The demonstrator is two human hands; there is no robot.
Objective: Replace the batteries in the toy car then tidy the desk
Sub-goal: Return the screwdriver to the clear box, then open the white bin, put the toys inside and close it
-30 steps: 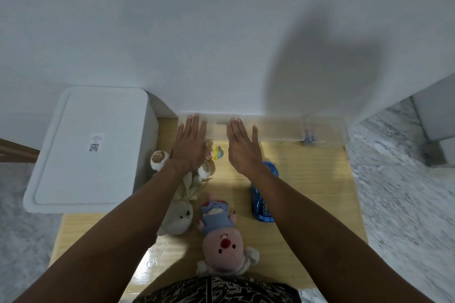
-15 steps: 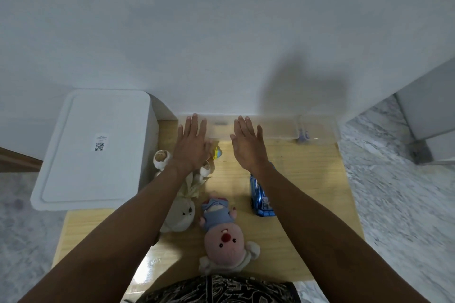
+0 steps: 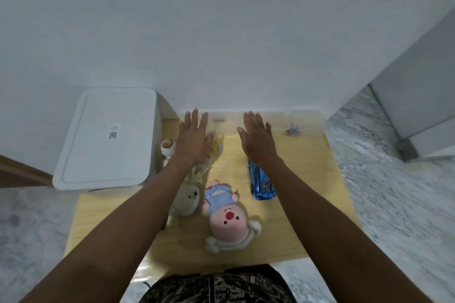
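Since a second ago our two hands have hardly moved, but our head has dipped, so the desk sits lower in our view and the blue car shows more from under our right arm. The toy car (image 3: pixel 261 181) is shiny, smooth blue plastic, long and thin, lying flat on the desk (image 3: pixel 307 204) just behind our right hand (image 3: pixel 257 139), partly under the wrist. That hand is flat with straight fingers and holds nothing. Our left hand (image 3: pixel 193 139) is flat and empty too. Both hands reach toward the clear plastic box (image 3: pixel 270 119) by the wall, which looks see-through and hard; we think we are about to open it or pull it close, maybe for batteries, but we cannot see any. Under our left hand lie a small yellow and blue toy (image 3: pixel 216 145) and the feet of a soft cream bunny (image 3: pixel 186 195). Behind and between our hands lies a fluffy pink plush (image 3: pixel 225 216) in a blue top. To the left of our left hand stands a smooth white bin (image 3: pixel 108 138) with a flat lid. The desk is pale wood, a bit glossy.
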